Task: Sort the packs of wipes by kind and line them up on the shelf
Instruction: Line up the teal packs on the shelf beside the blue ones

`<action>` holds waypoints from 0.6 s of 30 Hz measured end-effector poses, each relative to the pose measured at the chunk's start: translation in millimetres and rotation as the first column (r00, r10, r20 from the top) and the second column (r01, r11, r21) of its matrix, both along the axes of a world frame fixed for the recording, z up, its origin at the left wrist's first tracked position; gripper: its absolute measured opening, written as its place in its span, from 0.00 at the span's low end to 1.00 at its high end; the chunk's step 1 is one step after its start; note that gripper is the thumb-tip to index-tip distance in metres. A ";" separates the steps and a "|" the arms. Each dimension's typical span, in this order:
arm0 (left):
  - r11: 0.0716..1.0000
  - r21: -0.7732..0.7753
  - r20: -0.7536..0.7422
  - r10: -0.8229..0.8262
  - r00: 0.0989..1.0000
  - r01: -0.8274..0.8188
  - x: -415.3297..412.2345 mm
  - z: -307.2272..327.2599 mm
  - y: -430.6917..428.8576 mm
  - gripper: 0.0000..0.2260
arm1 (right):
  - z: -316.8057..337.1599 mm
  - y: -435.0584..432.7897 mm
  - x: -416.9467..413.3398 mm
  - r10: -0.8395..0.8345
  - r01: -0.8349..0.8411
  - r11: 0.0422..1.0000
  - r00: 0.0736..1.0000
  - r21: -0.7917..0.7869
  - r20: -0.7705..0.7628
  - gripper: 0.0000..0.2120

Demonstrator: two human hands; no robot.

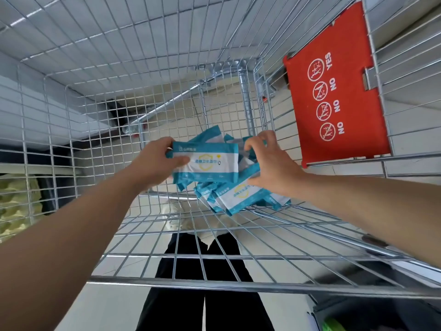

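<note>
I am looking down into a wire shopping cart (78,130). My left hand (156,161) grips a blue-and-white pack of wipes (210,163) by its left end, lifted flat above the pile. Several more blue-and-white packs (238,197) lie jumbled on the cart's wire floor below and to the right. My right hand (269,163) reaches into that pile, with its fingers curled around packs behind the lifted one. How many packs it holds is hidden. No shelf shows in this view.
A red plastic child-seat flap (338,91) with YES and NO symbols hangs on the cart's right wall. The cart's near rail (214,285) crosses below my arms. My black trousers and white shoes show through the mesh. Green goods sit at far left.
</note>
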State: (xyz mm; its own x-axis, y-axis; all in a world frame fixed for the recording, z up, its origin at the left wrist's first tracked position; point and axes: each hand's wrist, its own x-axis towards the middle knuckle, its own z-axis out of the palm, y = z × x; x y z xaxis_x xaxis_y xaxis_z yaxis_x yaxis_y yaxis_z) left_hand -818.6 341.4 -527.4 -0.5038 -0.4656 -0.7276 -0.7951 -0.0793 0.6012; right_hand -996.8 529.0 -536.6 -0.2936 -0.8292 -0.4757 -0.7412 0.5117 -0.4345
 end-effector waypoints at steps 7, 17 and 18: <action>0.997 0.045 -0.029 0.071 0.997 -0.070 -1.2 6.6 -5.4 0.06 | 9.0 14.5 -17.5 0.129 -0.129 0.990 0.992 0.049 0.012 0.10; 0.998 0.018 -0.005 0.065 0.998 -0.065 6.4 6.7 -11.1 0.10 | 3.0 3.2 0.6 0.379 -0.375 0.926 0.917 0.051 -0.128 0.05; 0.997 0.022 -0.012 0.078 0.997 -0.078 7.0 6.1 -11.5 0.10 | 1.1 -0.2 0.6 0.389 -0.386 0.921 0.915 0.049 -0.105 0.05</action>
